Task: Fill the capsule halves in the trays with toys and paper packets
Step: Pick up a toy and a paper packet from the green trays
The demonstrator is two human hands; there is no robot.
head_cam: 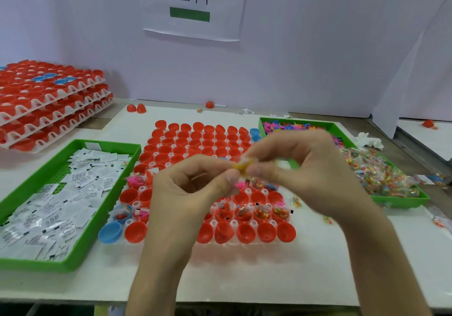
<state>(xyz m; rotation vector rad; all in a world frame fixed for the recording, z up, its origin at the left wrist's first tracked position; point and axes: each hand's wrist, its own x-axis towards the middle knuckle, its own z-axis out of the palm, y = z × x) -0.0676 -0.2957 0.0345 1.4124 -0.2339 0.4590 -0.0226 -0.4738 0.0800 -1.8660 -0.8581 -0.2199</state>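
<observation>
Two grips raised together over the white tray (214, 223) of red capsule halves (245, 233) at mid-bench (244, 279): left grip (188, 193) and right grip (305, 166) both curled, pinching one small blurred yellow piece (241, 166) between fingertips. Several halves in the second row from the front already filled. At left, left green bin (80, 249) of paper packets (49, 208), black print too small to read. At right, right green bin (401, 203) of toys (288, 126). On the wall, sheet (190, 29) reading "置料" above a green bar.

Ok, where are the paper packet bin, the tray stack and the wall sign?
paper packet bin (36, 264): head view, near green rim.
tray stack (39, 102): head view, white front edge.
wall sign (227, 9): head view, bare white paper.
</observation>
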